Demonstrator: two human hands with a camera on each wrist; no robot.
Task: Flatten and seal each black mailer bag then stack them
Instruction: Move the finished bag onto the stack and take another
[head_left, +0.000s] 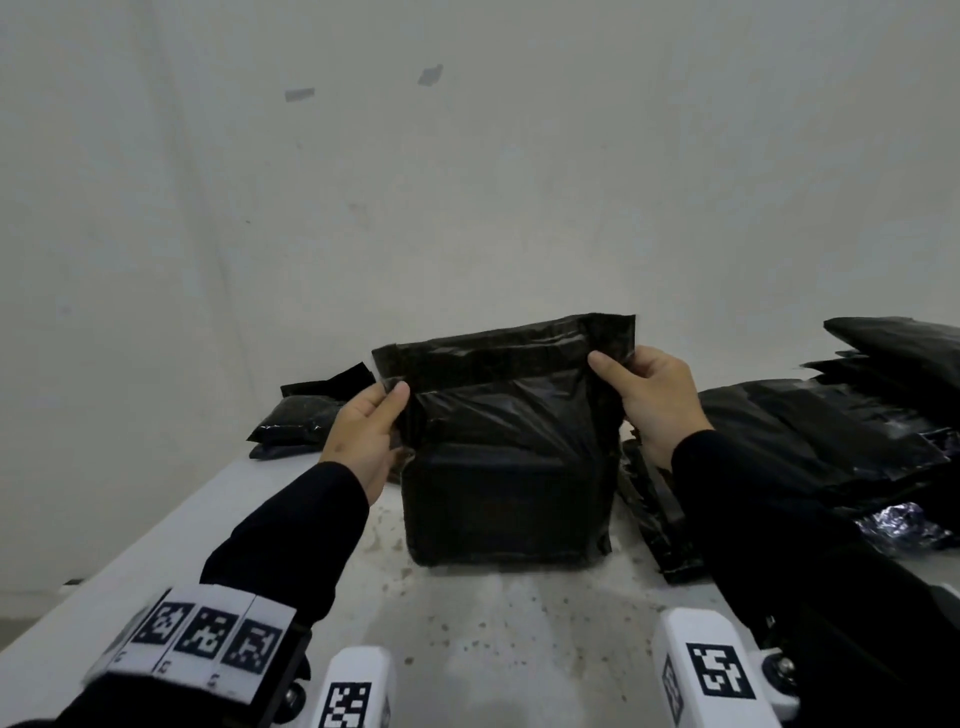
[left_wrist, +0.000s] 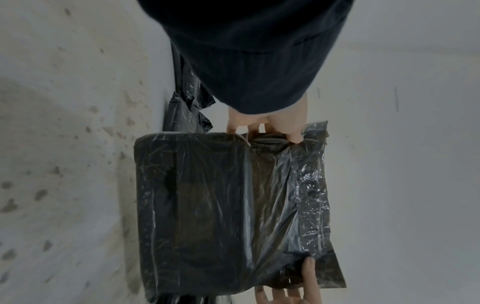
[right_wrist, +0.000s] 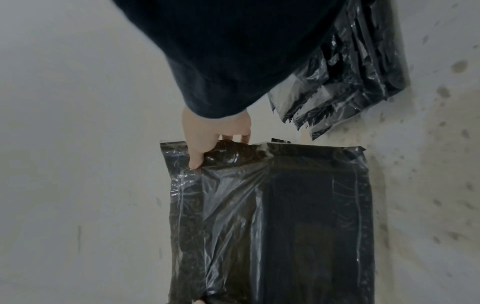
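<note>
Your left hand (head_left: 363, 431) pinches the left edge of the black mailer bag (head_left: 506, 441), thumb on the near face just below the flap and the fingers curled behind it. Your right hand (head_left: 652, 400) pinches the right edge the same way, a little higher, thumb tip at the flap line. Both hands have hold of the bag and nothing else.

The bag stands upright on the white table (head_left: 519, 649), its bottom resting on the surface and its open flap (head_left: 509, 338) pointing up and away from you. The filled, boxy part lies below both grips; the loose film and the sealing strip run left to right between your thumbs. So the bag's long axis runs vertically from the table to the flap, and the fold line you need lies across it, between your hands.

Both hands are about equally near that line. Judging from this, sealing calls for folding the flap toward you over the packed part and pressing along it.

To the far left two filled bags (head_left: 296, 415) lie stacked; on the right lies a heap of flat mailers (head_left: 831, 436), just beside your right wrist.
</note>
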